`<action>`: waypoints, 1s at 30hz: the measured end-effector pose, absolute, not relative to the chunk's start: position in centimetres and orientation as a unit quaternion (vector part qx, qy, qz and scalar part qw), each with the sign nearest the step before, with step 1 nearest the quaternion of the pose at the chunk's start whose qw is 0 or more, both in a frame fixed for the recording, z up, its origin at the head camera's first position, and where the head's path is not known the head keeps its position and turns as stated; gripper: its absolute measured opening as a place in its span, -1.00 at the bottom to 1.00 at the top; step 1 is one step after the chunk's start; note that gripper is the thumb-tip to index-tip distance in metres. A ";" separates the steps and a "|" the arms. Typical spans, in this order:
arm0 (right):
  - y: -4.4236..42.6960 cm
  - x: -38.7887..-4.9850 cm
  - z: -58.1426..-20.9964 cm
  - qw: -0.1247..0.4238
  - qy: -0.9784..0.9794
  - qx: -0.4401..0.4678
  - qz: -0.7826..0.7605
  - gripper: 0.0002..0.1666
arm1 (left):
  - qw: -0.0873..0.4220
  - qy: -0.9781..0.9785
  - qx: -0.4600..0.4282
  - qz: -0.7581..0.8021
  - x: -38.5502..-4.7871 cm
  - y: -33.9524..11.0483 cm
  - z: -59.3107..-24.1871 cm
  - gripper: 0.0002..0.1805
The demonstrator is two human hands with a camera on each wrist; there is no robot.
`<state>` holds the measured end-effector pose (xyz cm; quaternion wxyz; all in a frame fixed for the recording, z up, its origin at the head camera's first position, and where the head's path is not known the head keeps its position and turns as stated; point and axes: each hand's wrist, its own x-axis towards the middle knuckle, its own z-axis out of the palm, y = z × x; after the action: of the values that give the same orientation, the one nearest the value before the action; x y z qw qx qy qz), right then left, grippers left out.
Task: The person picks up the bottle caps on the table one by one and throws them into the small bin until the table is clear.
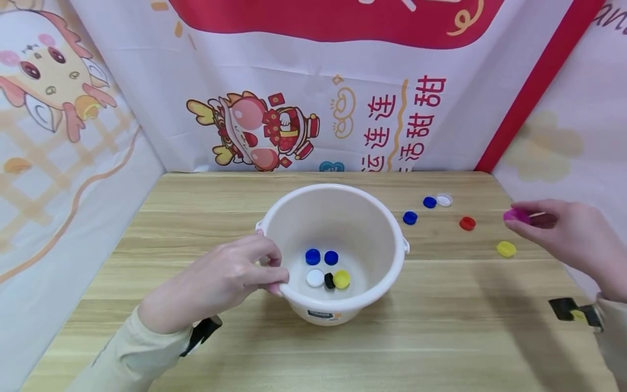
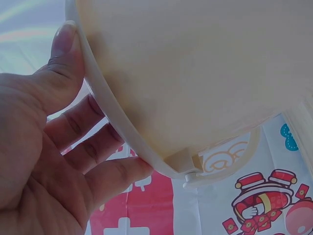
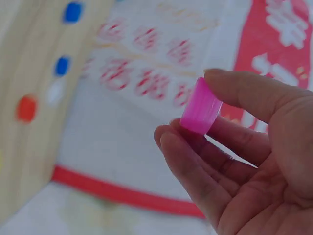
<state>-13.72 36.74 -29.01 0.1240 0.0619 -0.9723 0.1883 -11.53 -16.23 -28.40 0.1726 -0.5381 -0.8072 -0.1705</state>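
Observation:
A white plastic bucket stands upright mid-table. My left hand grips its rim at the near left, and the left wrist view shows thumb and fingers on either side of the rim. Inside, on the bottom, lie two blue caps, a white cap, a black cap and a yellow cap. Over the table's right side, my right hand pinches a pink bottle cap between thumb and fingers, raised above the wood.
Right of the bucket, two blue caps, a white cap, a red cap and a yellow cap lie on the wooden table. A printed cloth backdrop hangs behind the table and along both sides.

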 end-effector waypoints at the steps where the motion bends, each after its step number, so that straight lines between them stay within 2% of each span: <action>1: 36.2 -13.7 -28.4 0.130 -0.971 0.066 0.192 -0.54 | 0.172 -0.807 -0.539 -0.171 -11.6 -16.2 -28.4 -0.71; 8: 31.1 -13.6 -24.6 0.142 -0.954 0.119 0.235 -0.58 | 0.170 -0.807 -0.538 -0.175 -11.6 -16.2 -28.4 -0.70; 14: 26.8 -13.6 -22.4 0.167 -0.932 0.198 0.252 -0.51 | 0.167 -0.809 -0.536 -0.176 -11.5 -16.2 -28.4 -0.69; 21: 22.9 -13.9 -20.4 0.159 -0.918 0.262 0.253 -0.54 | 0.170 -0.808 -0.537 -0.175 -11.5 -16.3 -28.5 -0.67; 30: 20.0 -14.7 -18.6 0.148 -0.915 0.293 0.236 -0.57 | 0.180 -0.798 -0.549 -0.171 -11.6 -16.3 -28.5 -0.67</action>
<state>-14.67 19.99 -18.64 0.1477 0.2931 -0.9146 0.2362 -11.60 -16.34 -28.50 0.1797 -0.5489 -0.7983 -0.1707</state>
